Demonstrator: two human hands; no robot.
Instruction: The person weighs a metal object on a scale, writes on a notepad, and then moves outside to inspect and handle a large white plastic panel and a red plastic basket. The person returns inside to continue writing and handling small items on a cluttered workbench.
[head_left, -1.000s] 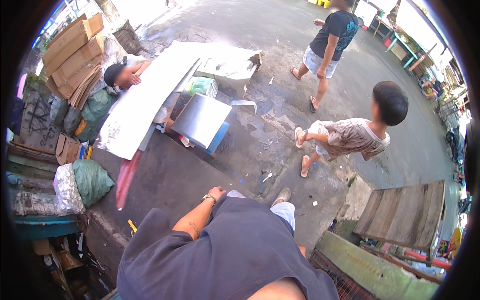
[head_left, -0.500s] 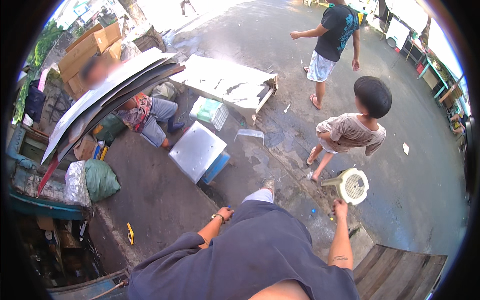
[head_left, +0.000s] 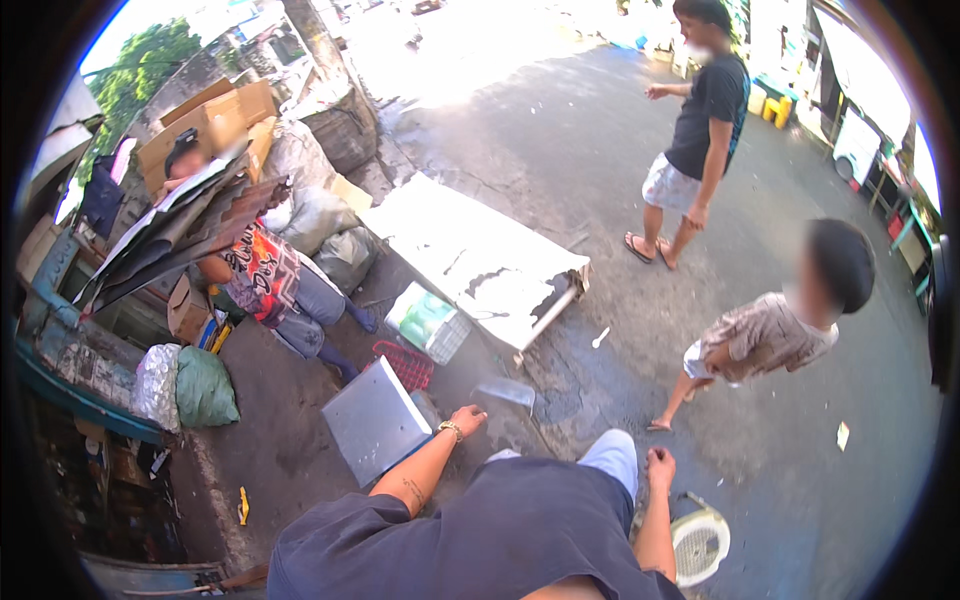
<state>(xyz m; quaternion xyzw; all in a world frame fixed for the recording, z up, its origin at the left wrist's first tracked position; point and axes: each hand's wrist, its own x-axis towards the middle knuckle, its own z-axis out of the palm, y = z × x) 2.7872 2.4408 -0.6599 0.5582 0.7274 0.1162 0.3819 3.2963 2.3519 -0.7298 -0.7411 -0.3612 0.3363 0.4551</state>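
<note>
Left grip (head_left: 466, 420) moved forward; silver-topped box (head_left: 372, 425) just leftward.

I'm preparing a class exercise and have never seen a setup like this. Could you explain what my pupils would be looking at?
No robot here: a bare-handed person, seen from a wide camera worn on their own head, looking down. The left hand is nearest a grey square-topped box; whether it pinches something small is unclear. The right hand, beside a pale round stool, shows nothing held. On the ground are a long white panel, a red basket and a green sack.
</note>
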